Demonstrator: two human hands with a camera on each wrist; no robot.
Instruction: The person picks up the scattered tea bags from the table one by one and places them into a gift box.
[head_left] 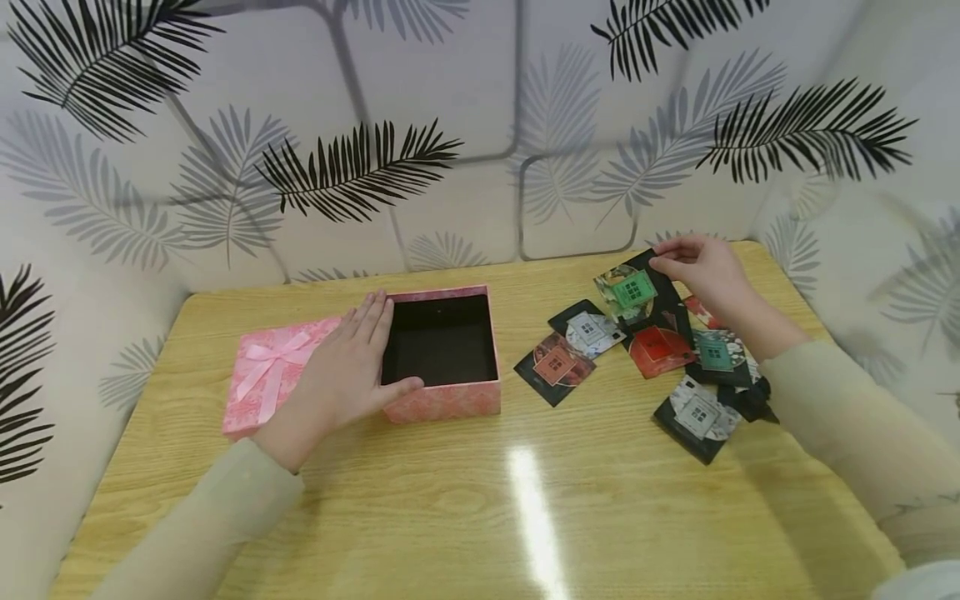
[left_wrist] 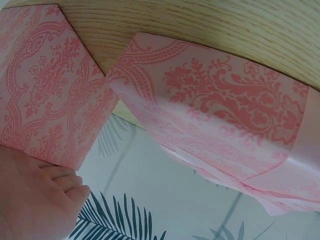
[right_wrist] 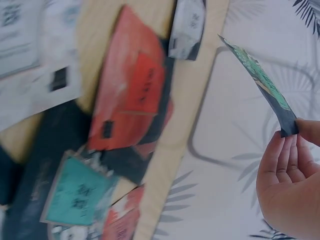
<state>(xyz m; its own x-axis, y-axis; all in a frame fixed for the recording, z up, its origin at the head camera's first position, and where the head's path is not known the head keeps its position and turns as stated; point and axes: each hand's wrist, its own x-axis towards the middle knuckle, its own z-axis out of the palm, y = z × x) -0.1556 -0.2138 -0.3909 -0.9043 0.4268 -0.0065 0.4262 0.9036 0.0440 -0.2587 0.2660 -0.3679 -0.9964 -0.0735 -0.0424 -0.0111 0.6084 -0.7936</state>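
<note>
Open pink box [head_left: 446,402] on a wooden table [head_left: 450,517]. The left hand [head_left: 341,371] rests on the box's left edge, fingers straight and uncurled; the lid [head_left: 262,375] lies left of the box. Well right of the box, the right hand [head_left: 711,271] pinches a green-labelled packet [head_left: 633,288], raised above other packets [head_left: 557,363].

pink box [head_left: 442,403]: floral-printed walls, black inside, standing on tabletop [head_left: 420,517], open side up. flat packet [head_left: 633,289]: black with green label, pinched by one end, held slanted above tabletop, right of box in head view.
</note>
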